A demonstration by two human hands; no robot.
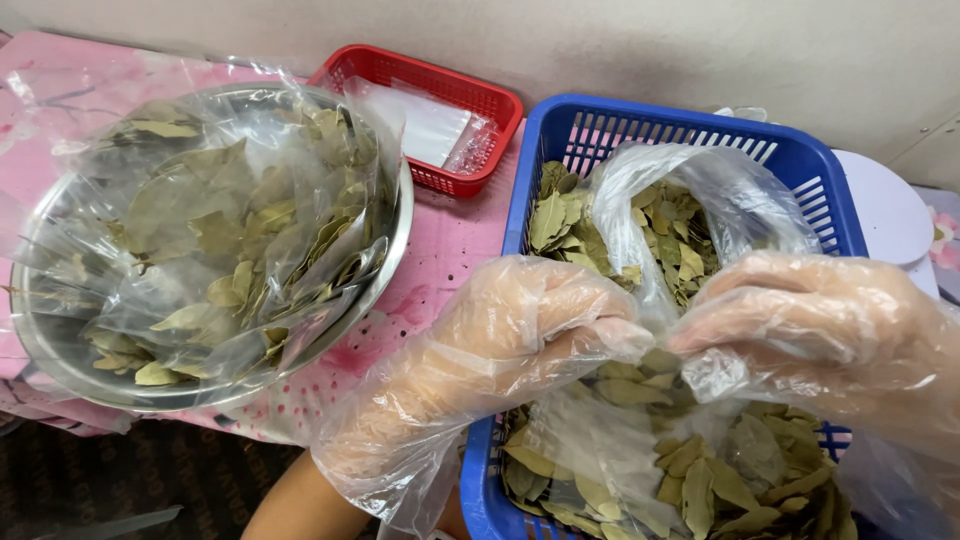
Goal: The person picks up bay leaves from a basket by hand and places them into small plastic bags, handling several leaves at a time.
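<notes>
Both hands wore thin clear gloves. Left hand & right hand each pinched the clear plastic bag of dried bay leaves, fingers curled shut on its film. Bag sat in a blue basket on the pink tabletop, w/ a steel bowl of bagged leaves at left & a red basket behind.

Over the blue basket, the left hand and the right hand, both in thin clear gloves, pinch a clear plastic bag holding dried bay leaves. More leaves lie inside the basket. Left of the basket stands a metal bowl of bagged leaves; beyond it, just beside the basket's far left corner, a red basket holds small clear bags.
</notes>
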